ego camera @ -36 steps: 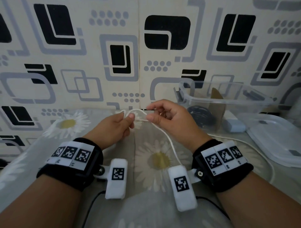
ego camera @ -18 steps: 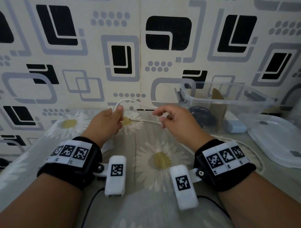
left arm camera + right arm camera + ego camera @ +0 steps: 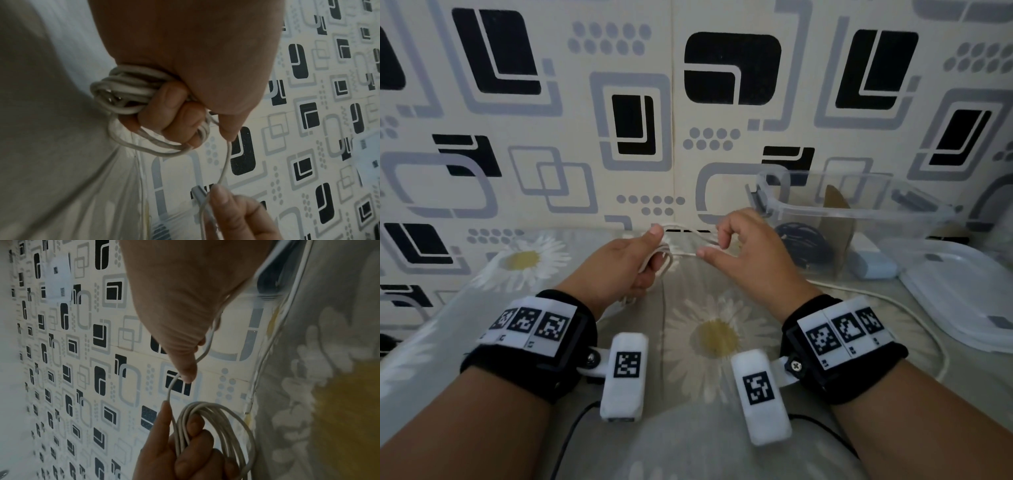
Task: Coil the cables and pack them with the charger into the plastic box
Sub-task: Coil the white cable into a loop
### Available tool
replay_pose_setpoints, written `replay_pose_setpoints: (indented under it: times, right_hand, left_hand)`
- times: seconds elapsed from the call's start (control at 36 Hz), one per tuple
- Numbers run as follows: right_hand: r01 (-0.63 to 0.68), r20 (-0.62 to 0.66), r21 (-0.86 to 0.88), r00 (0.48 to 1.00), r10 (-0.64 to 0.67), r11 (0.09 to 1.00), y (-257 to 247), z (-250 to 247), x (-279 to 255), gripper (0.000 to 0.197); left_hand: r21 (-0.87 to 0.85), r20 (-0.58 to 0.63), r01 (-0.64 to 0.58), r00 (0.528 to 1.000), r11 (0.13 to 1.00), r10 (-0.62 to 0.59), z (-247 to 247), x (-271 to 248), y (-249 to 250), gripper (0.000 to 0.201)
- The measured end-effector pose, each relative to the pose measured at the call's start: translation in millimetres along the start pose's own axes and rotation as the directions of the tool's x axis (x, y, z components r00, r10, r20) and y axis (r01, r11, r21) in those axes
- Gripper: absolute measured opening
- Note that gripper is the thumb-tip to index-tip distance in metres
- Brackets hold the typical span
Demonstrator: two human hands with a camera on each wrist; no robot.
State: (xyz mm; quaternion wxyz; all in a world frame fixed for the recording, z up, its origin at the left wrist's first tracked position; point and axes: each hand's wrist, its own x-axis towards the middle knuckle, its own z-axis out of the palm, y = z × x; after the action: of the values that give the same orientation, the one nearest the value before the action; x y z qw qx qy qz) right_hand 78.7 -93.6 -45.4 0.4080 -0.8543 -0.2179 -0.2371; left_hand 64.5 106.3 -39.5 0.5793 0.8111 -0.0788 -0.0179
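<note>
Two hands work above a grey cloth printed with white daisies (image 3: 709, 339), spread before a cream wall patterned with black and grey rounded squares (image 3: 732, 68). On the left, the left hand (image 3: 623, 263) is closed round a bundle of thin white cable loops (image 3: 125, 91), fingers curled through the coil and thumb on top. From the thumb a single strand runs roughly level to the right, into the right hand (image 3: 750, 260), which pinches it between thumb and forefinger with the other fingers loosely curled. The loose remainder of the white cable (image 3: 914, 318) trails on across the cloth to the right. Further right stands a clear rectangular plastic box (image 3: 859, 209), open, with a coiled black cable (image 3: 801, 243) inside. Just beside its front lies a pale blue rounded charger block (image 3: 873, 265), then a translucent plastic lid (image 3: 969, 298) flat on the cloth. No writing is legible; the wristbands carry only black-and-white square markers.
</note>
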Motion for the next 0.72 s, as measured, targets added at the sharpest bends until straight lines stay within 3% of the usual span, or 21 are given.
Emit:
replay_pose_setpoints:
  times: [0.08, 0.17, 0.25, 0.33, 0.58, 0.72]
  right_hand:
    - [0.145, -0.029, 0.042, 0.989, -0.144, 0.989, -7.1, 1.6, 0.3, 0.023]
    - [0.208, 0.086, 0.121, 0.972, -0.219, 0.971, -13.2, 3.5, -1.3, 0.036]
    - [0.133, 0.227, 0.205, 0.957, -0.179, 0.970, -14.9, 9.2, -3.8, 0.043]
    - [0.017, 0.311, 0.287, 0.944, -0.110, 0.958, -13.9, 11.1, -5.8, 0.038]
    - [-0.075, 0.291, 0.401, 0.955, -0.050, 0.913, -15.7, 15.7, -6.9, 0.033]
    - [-0.025, 0.189, 0.370, 0.981, -0.049, 0.929, -18.5, 17.8, -7.8, 0.035]
  left_hand:
    - [0.026, 0.017, -0.004, 1.000, 1.000, 0.004, 3.2, -1.0, 0.3, 0.050]
    - [0.048, 0.075, -0.025, 0.997, 0.999, 0.021, 7.2, -2.7, 2.5, 0.052]
    - [0.004, 0.140, -0.050, 0.989, 0.999, 0.049, 12.0, -6.2, 6.6, 0.052]
    - [-0.053, 0.184, -0.046, 0.981, 0.998, 0.055, 17.6, -8.5, 9.0, 0.052]
    - [-0.469, 0.410, 0.054, 0.898, 0.882, 0.163, 22.4, -6.5, 5.7, 0.050]
    - [-0.560, 0.413, 0.097, 0.894, 0.823, 0.176, 26.2, -7.2, 7.4, 0.057]
